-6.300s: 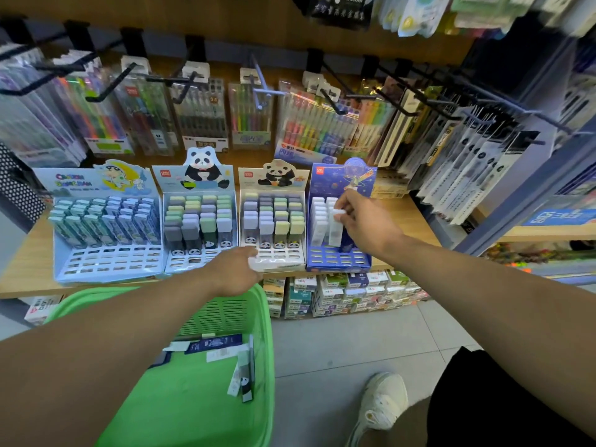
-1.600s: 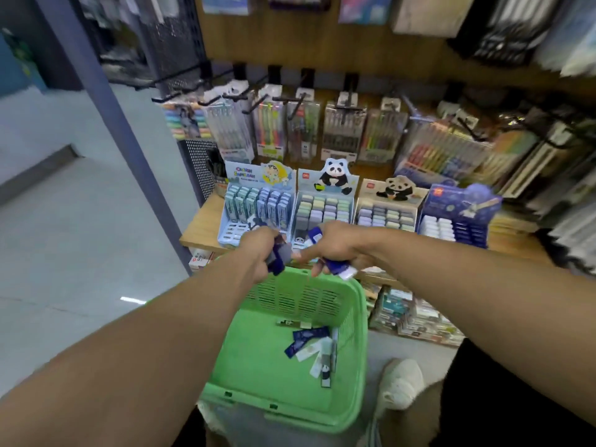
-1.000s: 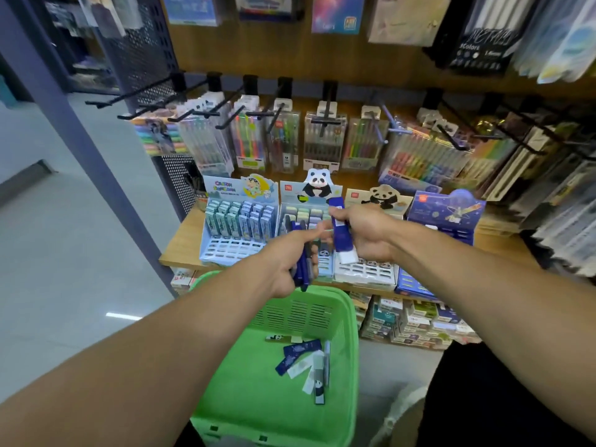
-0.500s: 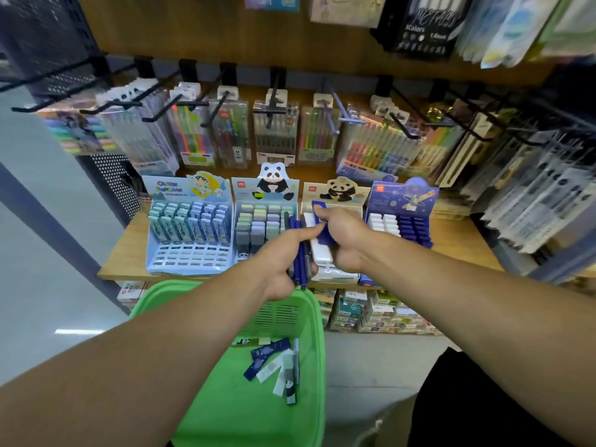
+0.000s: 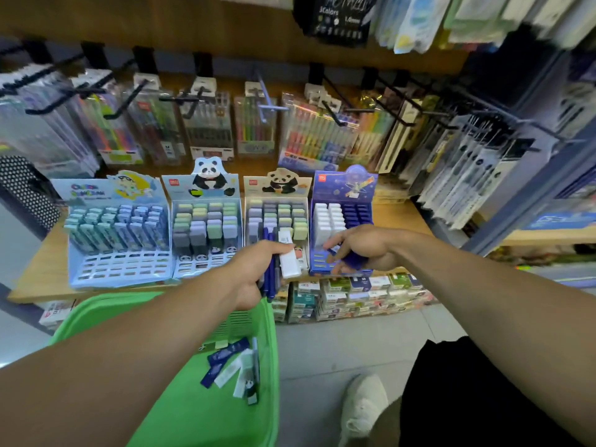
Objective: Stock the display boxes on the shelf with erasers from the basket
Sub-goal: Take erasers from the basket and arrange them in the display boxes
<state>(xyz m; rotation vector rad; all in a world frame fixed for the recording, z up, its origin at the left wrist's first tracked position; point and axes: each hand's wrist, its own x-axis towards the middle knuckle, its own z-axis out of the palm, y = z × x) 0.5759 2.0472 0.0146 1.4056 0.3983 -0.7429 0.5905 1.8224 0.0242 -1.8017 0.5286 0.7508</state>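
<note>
Head view: the left hand [image 5: 258, 269] grips a bundle of erasers [image 5: 279, 256], dark blue ones and a white one, above the green basket [image 5: 193, 421], where more erasers [image 5: 233, 369] lie loose. The right hand [image 5: 361, 250] curls round a dark blue eraser [image 5: 356, 260] at the front of the dark blue box [image 5: 342, 221], rightmost of four boxes on the shelf [image 5: 42, 266]. The leftmost box [image 5: 117, 227] bears cartoon lettering, blurred. A black pack [image 5: 337, 17] above reads "Colors" and "1.0mm".
</note>
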